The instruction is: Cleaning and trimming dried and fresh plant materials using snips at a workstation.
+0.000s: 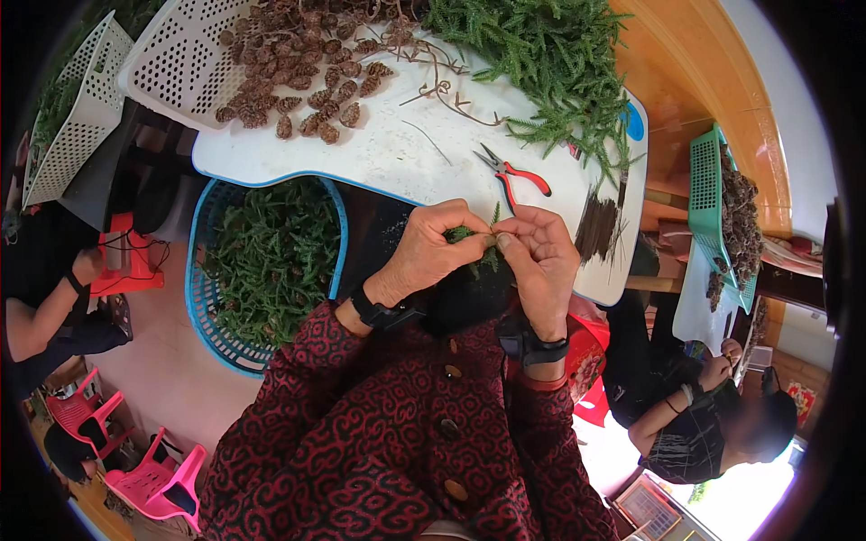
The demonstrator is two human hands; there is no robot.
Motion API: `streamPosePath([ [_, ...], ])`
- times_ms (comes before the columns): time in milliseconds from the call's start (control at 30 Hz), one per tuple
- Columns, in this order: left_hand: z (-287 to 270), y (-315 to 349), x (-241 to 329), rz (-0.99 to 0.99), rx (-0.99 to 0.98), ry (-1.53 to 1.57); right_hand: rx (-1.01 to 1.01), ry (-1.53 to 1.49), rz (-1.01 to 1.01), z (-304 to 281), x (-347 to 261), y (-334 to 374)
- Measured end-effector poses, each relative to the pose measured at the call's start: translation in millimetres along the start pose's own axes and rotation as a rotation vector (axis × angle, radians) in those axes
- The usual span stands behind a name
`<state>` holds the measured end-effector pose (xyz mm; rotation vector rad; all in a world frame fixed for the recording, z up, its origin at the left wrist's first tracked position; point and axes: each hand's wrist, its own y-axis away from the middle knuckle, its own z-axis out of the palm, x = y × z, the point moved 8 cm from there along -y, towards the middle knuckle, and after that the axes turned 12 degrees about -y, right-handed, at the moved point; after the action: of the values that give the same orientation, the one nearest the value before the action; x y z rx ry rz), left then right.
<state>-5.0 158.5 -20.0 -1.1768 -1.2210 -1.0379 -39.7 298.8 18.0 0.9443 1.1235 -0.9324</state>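
Both my hands meet at the table's near edge around a small green sprig (488,263) with needle-like leaves. My left hand (435,242) pinches it between thumb and forefinger. From the other side, the thumb and fingers of my right hand (541,257) close on the same spot; the exact point of grip is partly hidden by the fingertips. Just beyond my hands lie red-handled pliers (516,173), jaws apart, on the white table (379,162). A bundle of thin brown wires or stems (595,225) rests right of my right hand.
Brown pine cones (307,81) spill from a white perforated basket (180,63) at the far left. Green branches (541,63) are heaped at the far right. A blue basket (200,288) of sprigs stands at lower left. Co-workers sit left and right (686,424), near a green basket (708,203).
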Motion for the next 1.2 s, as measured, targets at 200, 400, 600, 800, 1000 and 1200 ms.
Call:
streamPosePath([
  [200,0.9,2.7,2.9,0.005,0.022,-0.032,0.037,-0.012,-0.057,-2.9,3.7,1.3],
  [400,2.2,4.4,7.4,0.082,0.022,-0.128,0.040,-0.021,-0.093,-4.3,3.6,3.0],
  [600,7.9,5.7,35.0,0.439,0.166,-0.602,0.193,0.268,-0.140,-8.7,8.6,5.3],
  [800,24.2,12.2,42.9,0.580,0.168,-0.865,0.239,0.375,-0.199,-12.7,4.4,6.2],
  [1000,11.8,12.4,42.6,0.492,0.253,-0.726,0.229,0.123,-0.111,-16.6,1.9,-0.8],
  [1200,-7.7,3.3,13.2,0.151,0.136,-0.401,0.107,0.169,-0.079,-19.8,8.5,-13.6],
])
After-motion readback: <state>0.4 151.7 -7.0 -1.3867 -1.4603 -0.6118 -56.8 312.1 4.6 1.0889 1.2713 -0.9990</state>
